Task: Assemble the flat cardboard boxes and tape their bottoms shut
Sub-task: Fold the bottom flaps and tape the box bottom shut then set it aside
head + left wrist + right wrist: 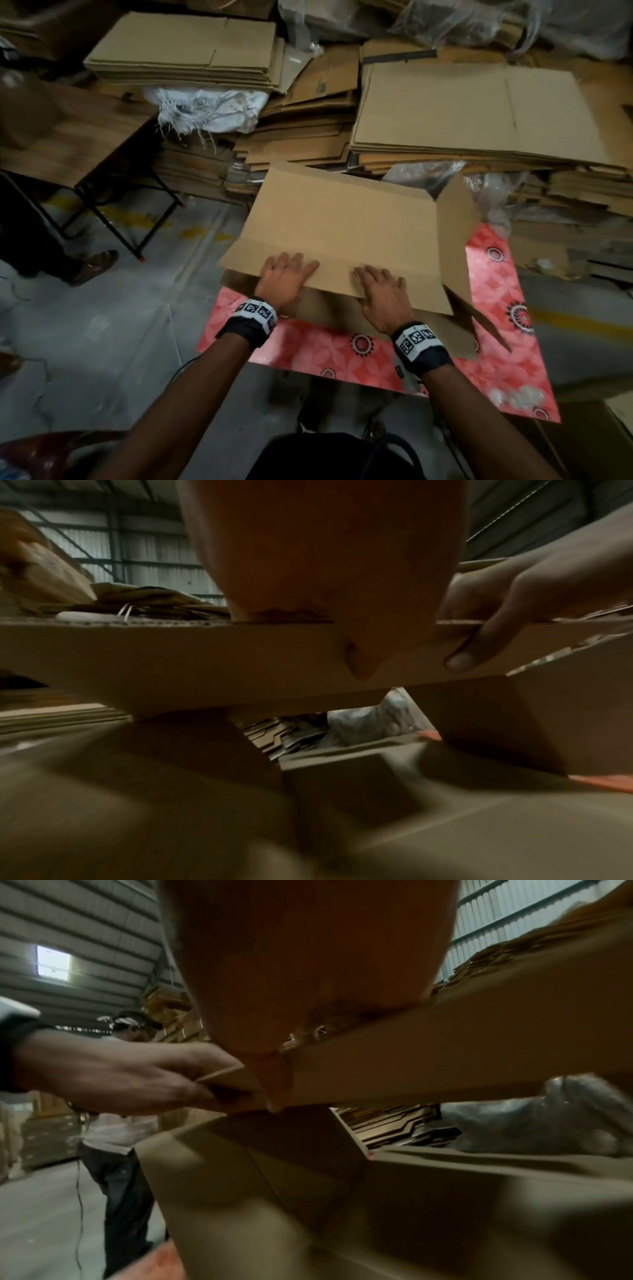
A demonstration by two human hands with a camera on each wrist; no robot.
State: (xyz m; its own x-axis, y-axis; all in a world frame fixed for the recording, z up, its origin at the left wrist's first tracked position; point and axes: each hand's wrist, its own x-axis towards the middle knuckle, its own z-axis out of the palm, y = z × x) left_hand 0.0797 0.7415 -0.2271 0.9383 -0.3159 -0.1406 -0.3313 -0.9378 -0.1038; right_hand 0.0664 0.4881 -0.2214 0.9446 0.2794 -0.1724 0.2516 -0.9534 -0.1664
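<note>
Dim warehouse light; wrist views dark, blurred, warped at edges.

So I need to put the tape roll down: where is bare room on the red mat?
Bare red mat shows along the near edge, below both hands, and right of the cardboard box. Behind the box, stacks of flat cardboard crowd in.

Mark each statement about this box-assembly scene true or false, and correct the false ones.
1. Both hands hold the near edge of the cardboard box. True: the left hand and the right hand grip it, thumbs under.
2. The box stands on a blue cloth. False: the cloth is pink and patterned.
3. Flat cardboard stacks lie behind the box. True.
4. The right hand holds a tape roll. False: it grips only the box edge.
</note>
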